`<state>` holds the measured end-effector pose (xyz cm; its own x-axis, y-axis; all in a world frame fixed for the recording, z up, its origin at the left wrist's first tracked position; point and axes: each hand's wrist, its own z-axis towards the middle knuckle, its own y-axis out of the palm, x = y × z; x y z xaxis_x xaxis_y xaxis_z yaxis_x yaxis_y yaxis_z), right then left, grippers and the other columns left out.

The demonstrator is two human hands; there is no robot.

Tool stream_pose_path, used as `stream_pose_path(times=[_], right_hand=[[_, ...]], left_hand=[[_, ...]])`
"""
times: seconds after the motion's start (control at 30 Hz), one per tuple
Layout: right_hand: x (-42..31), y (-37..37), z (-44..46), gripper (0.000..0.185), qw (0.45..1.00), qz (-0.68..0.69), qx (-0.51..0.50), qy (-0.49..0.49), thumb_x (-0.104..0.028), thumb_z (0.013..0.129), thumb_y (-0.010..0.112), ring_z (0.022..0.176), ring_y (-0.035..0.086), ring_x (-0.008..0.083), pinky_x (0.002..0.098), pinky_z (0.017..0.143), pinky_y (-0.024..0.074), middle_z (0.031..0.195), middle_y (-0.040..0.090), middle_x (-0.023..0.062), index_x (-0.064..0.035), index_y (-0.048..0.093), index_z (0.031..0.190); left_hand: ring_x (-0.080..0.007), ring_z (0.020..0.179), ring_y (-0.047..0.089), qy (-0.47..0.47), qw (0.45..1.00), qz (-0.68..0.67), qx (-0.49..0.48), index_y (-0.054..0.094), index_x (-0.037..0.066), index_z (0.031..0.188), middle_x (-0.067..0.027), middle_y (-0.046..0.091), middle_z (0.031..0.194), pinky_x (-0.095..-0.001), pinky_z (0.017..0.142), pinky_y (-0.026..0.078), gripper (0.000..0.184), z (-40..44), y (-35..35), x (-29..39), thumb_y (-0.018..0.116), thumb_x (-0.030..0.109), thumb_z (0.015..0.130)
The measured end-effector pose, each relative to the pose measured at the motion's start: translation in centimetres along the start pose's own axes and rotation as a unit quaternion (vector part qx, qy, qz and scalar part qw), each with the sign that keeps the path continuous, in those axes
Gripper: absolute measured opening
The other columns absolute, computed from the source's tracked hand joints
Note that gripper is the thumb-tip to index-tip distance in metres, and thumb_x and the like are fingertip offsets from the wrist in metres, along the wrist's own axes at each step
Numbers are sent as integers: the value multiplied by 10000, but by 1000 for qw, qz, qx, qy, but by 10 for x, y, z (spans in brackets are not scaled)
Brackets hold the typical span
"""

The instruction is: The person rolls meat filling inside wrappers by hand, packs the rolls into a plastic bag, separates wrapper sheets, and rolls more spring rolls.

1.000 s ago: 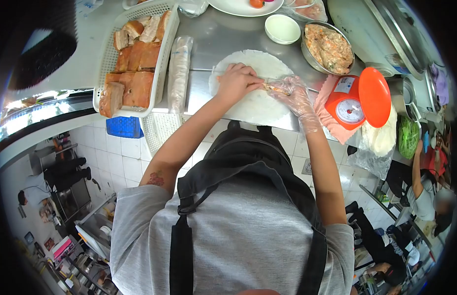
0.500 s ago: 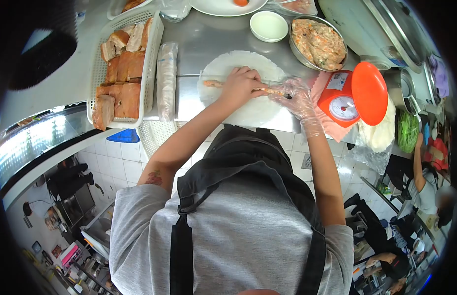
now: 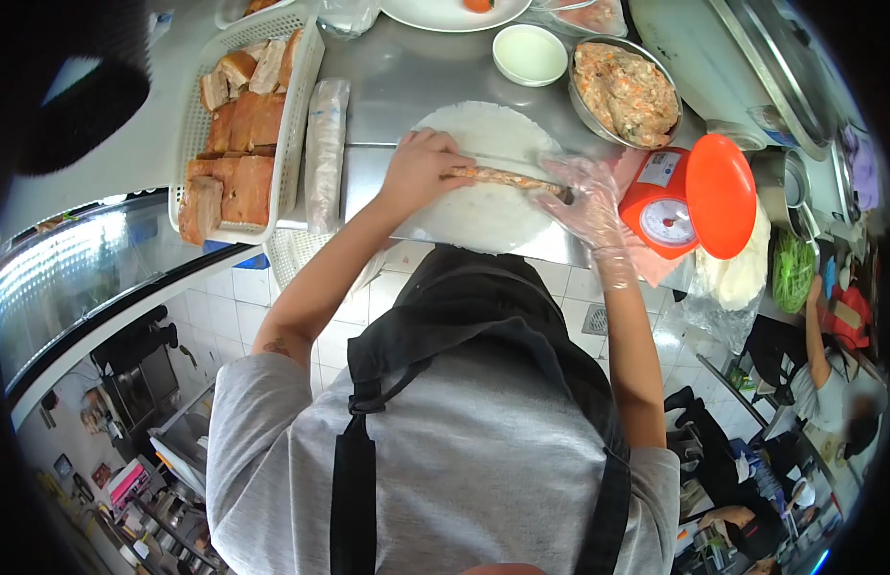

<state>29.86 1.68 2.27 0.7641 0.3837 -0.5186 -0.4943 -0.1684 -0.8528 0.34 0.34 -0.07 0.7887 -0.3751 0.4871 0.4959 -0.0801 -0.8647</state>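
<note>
A round, thin white wrapper lies on the steel table near its front edge. Across it runs a narrow strip of orange-flecked filling. My left hand, bare, has its fingers curled together at the strip's left end; what they grip there, if anything, is hidden. My right hand, in a clear plastic glove, is at the right end of the strip with thumb and fingers apart around it. A metal bowl of the same orange-flecked mixture stands behind my right hand.
At the left are a white basket of meat slabs and a plastic-wrapped roll. A pale green bowl and a white plate stand farther back. A red scale is at the right. Other people are in the right background.
My left hand has slid left along the strip, uncovering more of its middle. My right hand stays at the right end, its thumb and fingers now more spread.
</note>
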Motion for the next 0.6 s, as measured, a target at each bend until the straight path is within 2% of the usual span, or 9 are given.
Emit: stream_pose_path(times=[0.13, 0.23, 0.33, 0.43, 0.5, 0.6], right_hand=[[-37, 34, 27, 514, 996, 4, -9, -93, -364, 758, 789, 1124, 570, 319, 439, 991, 452, 1131, 667, 119, -178, 703, 1229], [-60, 49, 45, 440, 994, 18, -82, -65, -348, 777, 769, 1081, 582, 314, 441, 947, 475, 1105, 672, 107, -165, 726, 1175], [-71, 66, 54, 392, 993, 9, -69, -92, -337, 773, 766, 1034, 596, 309, 437, 891, 497, 1054, 682, 93, -156, 747, 1121], [-75, 81, 64, 295, 990, -11, -46, -135, -325, 743, 748, 901, 641, 310, 432, 826, 523, 891, 703, 92, -153, 767, 982], [-81, 81, 66, 285, 990, 3, -45, -131, -333, 752, 740, 910, 641, 307, 434, 837, 519, 894, 702, 97, -154, 766, 972], [-88, 84, 72, 293, 989, 8, -48, -137, -354, 762, 735, 921, 641, 305, 436, 850, 515, 900, 702, 102, -158, 765, 977]], left_hand=[[-182, 964, 565, -1, 1000, 4, -1, 794, 222, 988, 48, 629, 948, -368, 876, 392, 317, -6, -13, -13, 824, 334, 693], [-182, 959, 565, 10, 999, 13, 29, 797, 214, 978, 49, 631, 944, -371, 878, 388, 305, -13, -17, -18, 822, 331, 697], [-187, 962, 565, 4, 999, 24, 44, 798, 203, 975, 46, 633, 951, -377, 884, 386, 302, -19, -20, -23, 825, 322, 700], [-194, 961, 564, 2, 999, 36, 38, 797, 198, 980, 39, 634, 968, -381, 886, 387, 312, -24, -27, -29, 831, 317, 694], [-200, 954, 562, 4, 998, 47, 50, 797, 199, 981, 34, 634, 980, -379, 878, 393, 314, -24, -32, -29, 835, 309, 689], [-203, 943, 555, -41, 998, 36, 36, 797, 202, 979, 34, 632, 991, -368, 858, 404, 310, -31, -34, -39, 834, 306, 689]])
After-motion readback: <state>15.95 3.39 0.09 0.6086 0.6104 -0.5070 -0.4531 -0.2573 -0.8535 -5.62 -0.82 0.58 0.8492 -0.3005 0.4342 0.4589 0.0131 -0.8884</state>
